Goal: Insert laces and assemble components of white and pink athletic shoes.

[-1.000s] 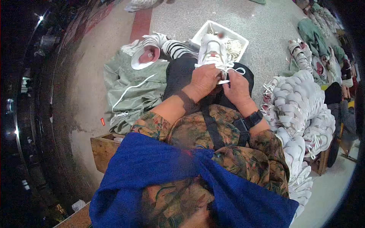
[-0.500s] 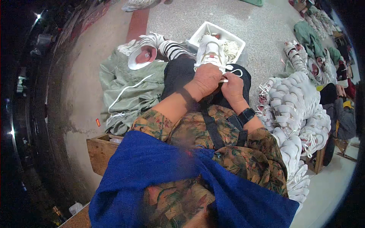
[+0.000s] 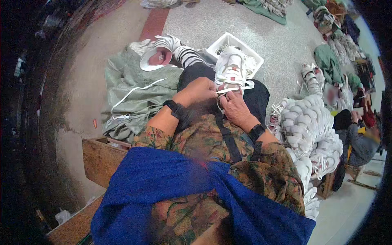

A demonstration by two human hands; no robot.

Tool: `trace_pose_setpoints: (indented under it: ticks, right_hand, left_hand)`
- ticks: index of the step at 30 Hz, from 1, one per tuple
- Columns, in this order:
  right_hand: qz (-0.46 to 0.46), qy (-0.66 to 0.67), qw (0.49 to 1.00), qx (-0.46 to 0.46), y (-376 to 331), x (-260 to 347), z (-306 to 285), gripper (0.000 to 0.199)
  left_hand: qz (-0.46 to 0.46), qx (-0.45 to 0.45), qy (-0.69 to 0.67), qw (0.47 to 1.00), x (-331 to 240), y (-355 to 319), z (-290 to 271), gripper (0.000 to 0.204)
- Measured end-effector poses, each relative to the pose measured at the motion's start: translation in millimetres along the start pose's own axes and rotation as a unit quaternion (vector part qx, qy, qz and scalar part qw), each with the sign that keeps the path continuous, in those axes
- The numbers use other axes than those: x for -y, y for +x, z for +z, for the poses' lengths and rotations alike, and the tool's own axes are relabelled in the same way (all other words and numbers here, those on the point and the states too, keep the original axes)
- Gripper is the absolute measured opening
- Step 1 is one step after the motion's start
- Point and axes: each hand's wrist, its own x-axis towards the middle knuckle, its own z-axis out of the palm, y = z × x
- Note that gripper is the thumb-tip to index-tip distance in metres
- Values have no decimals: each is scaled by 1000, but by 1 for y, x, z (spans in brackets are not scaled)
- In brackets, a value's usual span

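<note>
Both hands work at one white sneaker (image 3: pixel 231 70) resting on the person's lap, toe pointing away. Nearest the camera: blue cloth (image 3: pixel 163 192) across the chest, patterned sleeves above it, black strap running up the middle. Left hand (image 3: pixel 197 90), black wristband, fingers curled shut w/ tips pinched at a white lace (image 3: pixel 228 90) by the shoe's near end. Right hand (image 3: pixel 233 107), watch on the wrist, also closed, thumb and fingertips pinching the same lace just beside the left hand's; the two hands nearly touch. Sneaker sits btwn and just beyond the hands. Behind it, a white plastic basket (image 3: pixel 222 44) on the floor. To the left, a grey-green sack (image 3: pixel 130 87) w/ a white cord, and a foot in a striped sock (image 3: pixel 188 55). Wooden bench edge (image 3: pixel 100 157) lower left. To the right, a big pile of white sneakers (image 3: pixel 306 130); another person sits past it, far right.
</note>
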Motion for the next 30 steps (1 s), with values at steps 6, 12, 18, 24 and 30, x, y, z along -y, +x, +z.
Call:
trace_pose_setpoints:
  ticks: [6,12,18,24,30]
  right_hand:
    - [33,-17,997,-68,4,3,7,14]
    - [182,326,922,-101,-12,-8,-23,26]
    - [270,540,737,-304,-14,-13,-73,29]
    - [205,249,934,-154,-19,5,-74,24]
    - [287,289,860,-309,-26,-8,-68,24]
  left_hand:
    - [-89,-202,-565,795,-3,4,-9,11]
    - [66,-399,-618,674,-17,10,-35,8]
    - [-60,-383,-579,718,-3,9,1,6]
    - [125,-325,-143,926,-6,14,26,16]
    - [278,-85,190,938,-7,30,43,21]
